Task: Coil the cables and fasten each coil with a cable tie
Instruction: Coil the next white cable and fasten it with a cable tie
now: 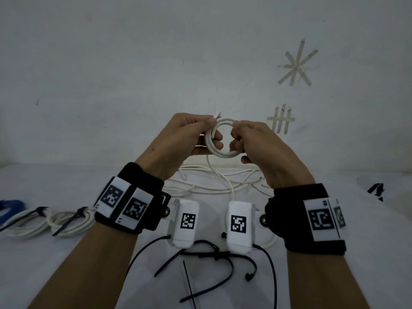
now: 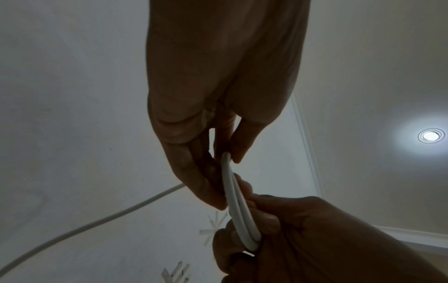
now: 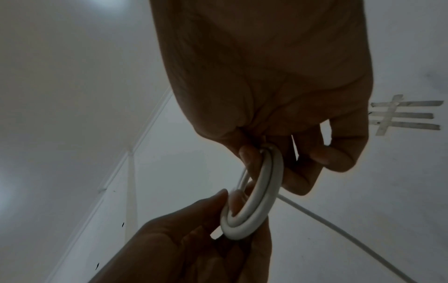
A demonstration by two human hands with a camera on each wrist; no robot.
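Nearest you, at 6 o'clock on the white table, lay the loose black cable ties. At 9 o'clock two finished coils, each cinched by a black tie, sat beside a blue cable at the frame edge. Beyond your wrists, toward 12 o'clock, the uncoiled remainder of the white cable sprawled on the table.

Raised above that slack, your left hand and right hand were together on one small coil: the left pinched it at its 9 o'clock side, with the plug end poking up past the thumb, while the right curled its fingers round the 3 o'clock side. A tail dropped from the coil's 6 o'clock down to the table.

You should judge this cable light, smooth and springy: its loops will want to open, so take hold across all turns at once, at opposite sides, and keep one pinch while threading a tie.

The head view alone showed the ties, the slack and the finished coils. The left wrist view showed the coil edge-on, two strands squeezed by the right hand's fingers. The right wrist view showed about three stacked turns and the left thumb against them. Farthest back, tape marks stuck to the wall
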